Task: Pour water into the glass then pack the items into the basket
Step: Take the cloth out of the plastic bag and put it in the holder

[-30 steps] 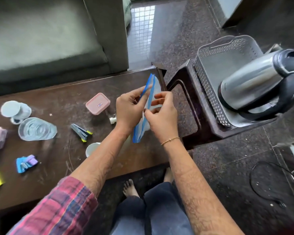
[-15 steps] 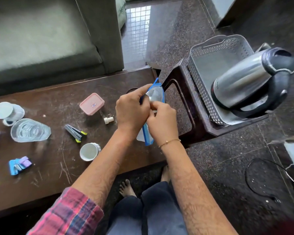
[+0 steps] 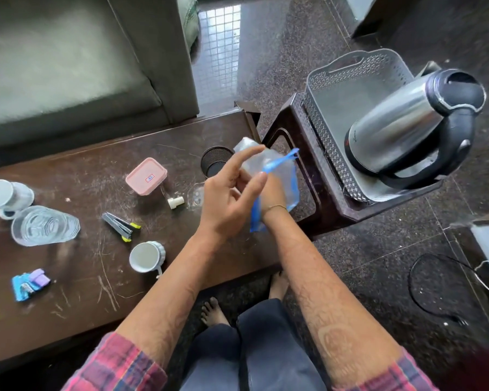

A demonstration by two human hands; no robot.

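The left hand (image 3: 223, 198) has let go of the zip bag (image 3: 277, 176): a second ago it pinched the blue seal, now its grip is wide, fingers straight and spread in front of the plastic. The right hand (image 3: 268, 193) is mostly hidden behind the left; it seems to carry the bag, but how its grip lies I cannot tell. The bag hangs above the tabletop (image 3: 96, 292) edge, at about 9 o'clock from the basket (image 3: 322, 80).

The sealing looks finished, so the bag is likely ready to go into the basket, where the kettle (image 3: 401, 128) already lies. The glass (image 3: 44, 225) stands filled at the far 9 o'clock side. Pink box (image 3: 146, 176), stapler (image 3: 120, 225) and cup (image 3: 146, 256) are not yet packed
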